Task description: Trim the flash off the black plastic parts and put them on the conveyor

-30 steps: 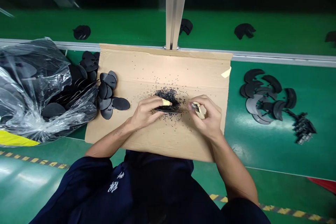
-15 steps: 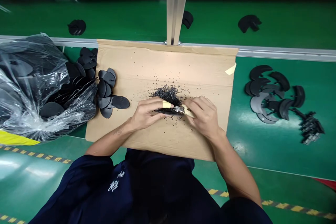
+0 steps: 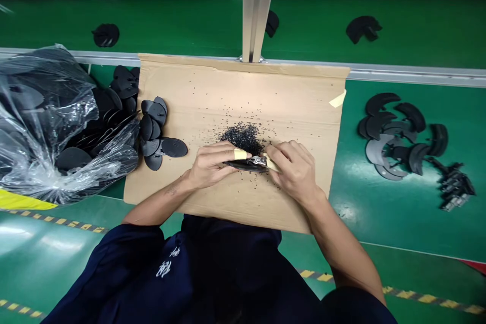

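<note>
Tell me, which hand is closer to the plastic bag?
Left. The left hand rests on the cardboard, right of the bag; the right hand is farther right.

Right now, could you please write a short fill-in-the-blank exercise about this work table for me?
1. The left hand pinches a flat black part, and the right hand holds a small tool against it, above a sheet of ____.
2. The clear plastic bag of black parts lies on the person's ____ side.
3. The table around the sheet is ____ in colour.
Missing words: cardboard; left; green.
</note>
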{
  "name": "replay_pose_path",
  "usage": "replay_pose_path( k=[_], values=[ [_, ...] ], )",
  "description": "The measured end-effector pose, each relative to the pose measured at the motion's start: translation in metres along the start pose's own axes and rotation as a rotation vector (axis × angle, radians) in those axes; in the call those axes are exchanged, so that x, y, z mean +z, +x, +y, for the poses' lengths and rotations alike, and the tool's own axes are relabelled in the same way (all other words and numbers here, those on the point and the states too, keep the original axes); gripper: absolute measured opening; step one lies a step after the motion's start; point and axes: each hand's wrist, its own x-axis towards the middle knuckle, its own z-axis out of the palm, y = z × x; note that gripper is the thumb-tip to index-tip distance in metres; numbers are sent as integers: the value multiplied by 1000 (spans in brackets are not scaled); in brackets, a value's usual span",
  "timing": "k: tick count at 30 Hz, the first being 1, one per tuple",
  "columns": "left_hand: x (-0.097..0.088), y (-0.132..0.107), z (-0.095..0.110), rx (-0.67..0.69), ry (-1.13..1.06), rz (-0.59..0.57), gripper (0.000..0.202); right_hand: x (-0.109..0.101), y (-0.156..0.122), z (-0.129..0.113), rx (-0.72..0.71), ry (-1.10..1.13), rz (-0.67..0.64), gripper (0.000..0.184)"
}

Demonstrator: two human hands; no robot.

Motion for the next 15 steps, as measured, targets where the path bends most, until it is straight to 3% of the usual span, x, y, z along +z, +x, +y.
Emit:
replay_pose_path(
  k=[6, 15],
  values=[
    [2, -2, -2, -7, -16, 16, 32, 0, 2, -4, -7, -144, -22, 14],
    [-2, 3, 5, 0, 8, -24, 25, 5, -5, -2, 90, 20, 15, 15]
  ],
)
